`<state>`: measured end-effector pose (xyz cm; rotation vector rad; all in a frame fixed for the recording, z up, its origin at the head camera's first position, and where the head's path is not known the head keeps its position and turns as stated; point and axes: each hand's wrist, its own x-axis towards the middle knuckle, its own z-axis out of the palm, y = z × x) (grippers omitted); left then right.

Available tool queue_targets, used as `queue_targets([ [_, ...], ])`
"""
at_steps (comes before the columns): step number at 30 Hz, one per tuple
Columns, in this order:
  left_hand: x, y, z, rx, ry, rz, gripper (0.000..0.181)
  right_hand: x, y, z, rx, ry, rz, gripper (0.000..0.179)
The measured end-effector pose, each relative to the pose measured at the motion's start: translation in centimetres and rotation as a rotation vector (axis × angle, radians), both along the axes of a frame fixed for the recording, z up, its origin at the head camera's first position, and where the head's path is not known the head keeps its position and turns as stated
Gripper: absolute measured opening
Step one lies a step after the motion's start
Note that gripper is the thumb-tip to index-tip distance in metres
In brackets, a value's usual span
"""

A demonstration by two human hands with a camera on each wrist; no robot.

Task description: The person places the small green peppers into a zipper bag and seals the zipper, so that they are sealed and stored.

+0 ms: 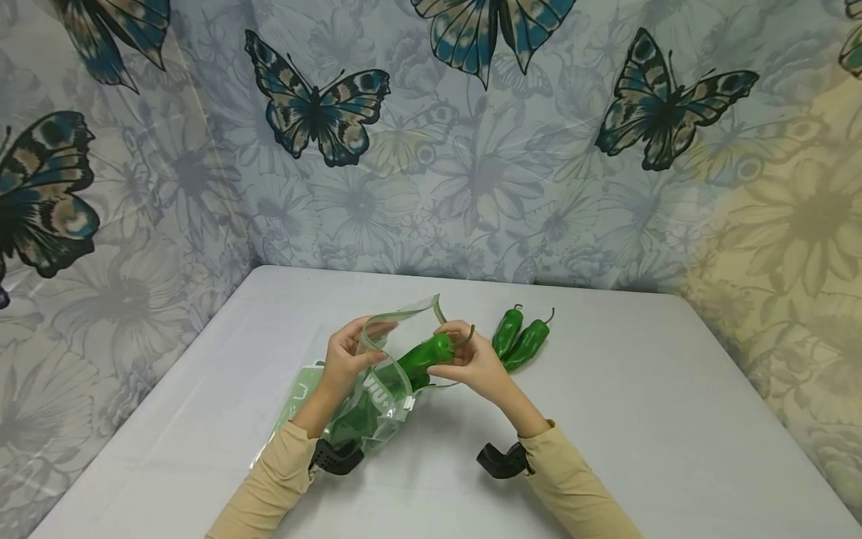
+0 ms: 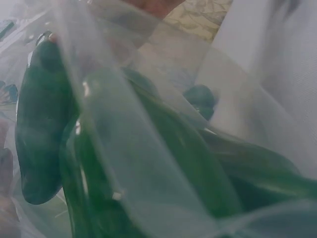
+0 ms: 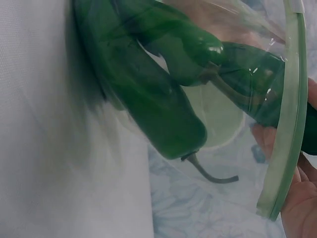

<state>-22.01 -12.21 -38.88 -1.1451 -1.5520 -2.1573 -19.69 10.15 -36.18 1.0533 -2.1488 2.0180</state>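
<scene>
A clear zip bag (image 1: 390, 419) with a green-edged mouth and white lettering is held up over the table. My left hand (image 1: 349, 352) pinches the bag's rim on the left, keeping the mouth apart. In my right hand (image 1: 477, 365) is a green pepper (image 1: 426, 355), gripped near its stem end, its body lying in the bag's mouth. Other green peppers (image 3: 163, 119) show through the plastic in the right wrist view, one with a curved stem. The left wrist view looks through hazy plastic at several peppers (image 2: 44, 124).
Two loose green peppers (image 1: 525, 344) lie on the white table (image 1: 640, 419) just beyond my right hand. A flat green printed sheet or packet (image 1: 299, 393) lies under my left forearm. Butterfly-patterned cloth (image 1: 471, 187) hangs behind the table and along its sides.
</scene>
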Motion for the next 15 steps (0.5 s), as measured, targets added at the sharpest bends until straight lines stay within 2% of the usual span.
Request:
queue_targets([
  [6,0.00,0.08,0.00,0.004,0.016,-0.015,0.044,-0.31,0.09,-1.08,-0.030,-0.007,0.047,0.037],
  [15,0.05,0.19,0.07,0.017,0.022,-0.026,0.044,-0.18,0.13,-0.85,-0.047,0.004,0.044,0.033],
])
